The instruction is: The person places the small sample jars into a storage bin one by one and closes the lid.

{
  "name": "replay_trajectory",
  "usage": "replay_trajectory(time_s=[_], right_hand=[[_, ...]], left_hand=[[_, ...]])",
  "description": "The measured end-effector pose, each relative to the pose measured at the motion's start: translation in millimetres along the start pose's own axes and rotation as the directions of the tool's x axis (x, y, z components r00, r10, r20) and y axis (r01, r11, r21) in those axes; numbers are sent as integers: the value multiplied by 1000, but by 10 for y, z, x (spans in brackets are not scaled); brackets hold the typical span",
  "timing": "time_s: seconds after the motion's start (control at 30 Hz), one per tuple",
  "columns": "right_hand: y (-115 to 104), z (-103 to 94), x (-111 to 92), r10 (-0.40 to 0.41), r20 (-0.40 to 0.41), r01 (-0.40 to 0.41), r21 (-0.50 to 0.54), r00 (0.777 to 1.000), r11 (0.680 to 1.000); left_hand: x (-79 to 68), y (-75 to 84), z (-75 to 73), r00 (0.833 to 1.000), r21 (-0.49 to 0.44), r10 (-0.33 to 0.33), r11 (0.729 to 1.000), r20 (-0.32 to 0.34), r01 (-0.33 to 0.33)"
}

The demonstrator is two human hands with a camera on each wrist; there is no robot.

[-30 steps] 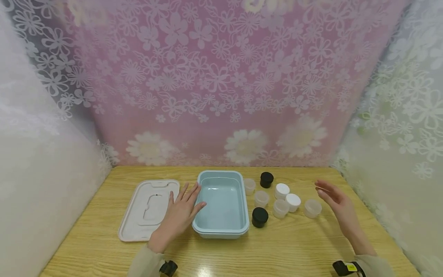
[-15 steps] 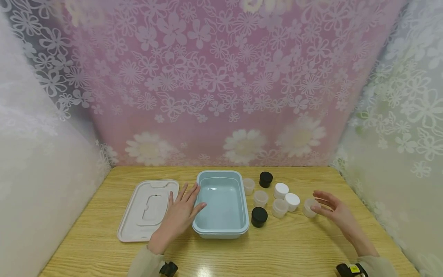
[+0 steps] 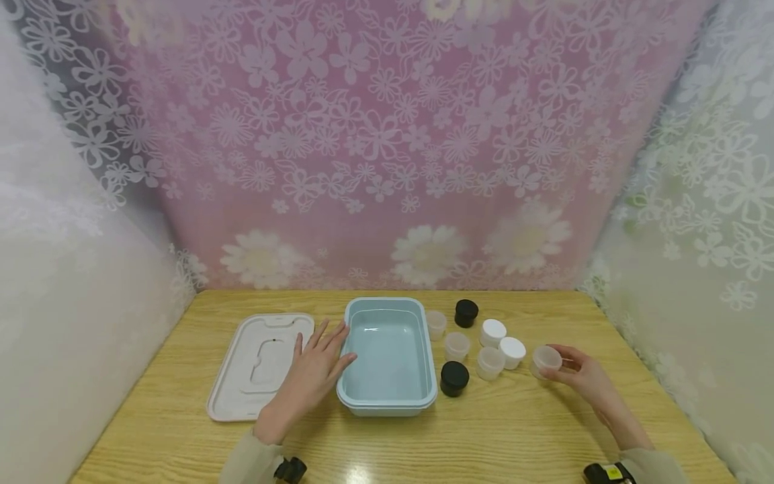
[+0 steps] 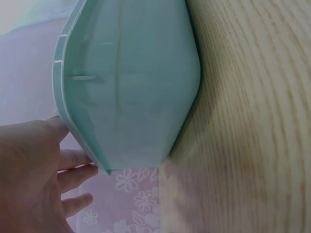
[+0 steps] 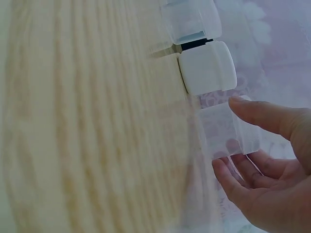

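right hand (image 3: pixel 595 386) lowered to the outermost translucent jar (image 3: pixel 547 358)

a second ago the right hand was held apart from the translucent jar, farther back; now the jar is pinched in a narrow grip, with the thumb laid on its near side and the fingers on its far side. it is stood upright on the wooden table (image 3: pixel 484 437), at this hand's fingertips. just left of them a white-capped jar (image 3: pixel 512 351) is set, with a thin strip of wood left between. to the right of the hand, bare wood is stretched to the table's side edge; well beyond the fingers, the back edge is met by a pink floral cloth (image 3: pixel 387 134).

the left hand (image 3: pixel 308 370) is spread wide, its straight fingers laid along the left rim of a blue tub (image 3: pixel 387 405). beside that palm, a pale lid (image 3: pixel 250 370) is partly covered. between the tub and the right hand, two black jars (image 3: pixel 455 378) are placed among other small jars. nearer the wrists, open wood is left between the two forearms.
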State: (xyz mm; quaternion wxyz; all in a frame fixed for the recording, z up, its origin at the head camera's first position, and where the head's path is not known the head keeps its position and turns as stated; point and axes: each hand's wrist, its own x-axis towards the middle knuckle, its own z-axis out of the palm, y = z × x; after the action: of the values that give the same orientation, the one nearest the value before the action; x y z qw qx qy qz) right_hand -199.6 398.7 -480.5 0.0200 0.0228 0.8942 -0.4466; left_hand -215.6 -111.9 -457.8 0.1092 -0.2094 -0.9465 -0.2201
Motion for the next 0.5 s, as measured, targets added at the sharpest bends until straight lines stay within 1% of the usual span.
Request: replay_trajectory(time_s=[0.13, 0.3, 0.5], right_hand=[[-72, 0, -16, -40, -72, 39, -4, 997, 999], [-210, 1, -40, -119, -148, 120, -7, 982, 993], [-402, 41, -59, -179, -180, 184, 11, 967, 983]], left_hand=[[-8, -11, 10, 1000, -1, 10, 1000, -9, -10], [-14, -8, 9, 999, -1, 19, 1000, -29, -19], [-22, 5, 9, 999, 10, 18, 1000, -30, -18]])
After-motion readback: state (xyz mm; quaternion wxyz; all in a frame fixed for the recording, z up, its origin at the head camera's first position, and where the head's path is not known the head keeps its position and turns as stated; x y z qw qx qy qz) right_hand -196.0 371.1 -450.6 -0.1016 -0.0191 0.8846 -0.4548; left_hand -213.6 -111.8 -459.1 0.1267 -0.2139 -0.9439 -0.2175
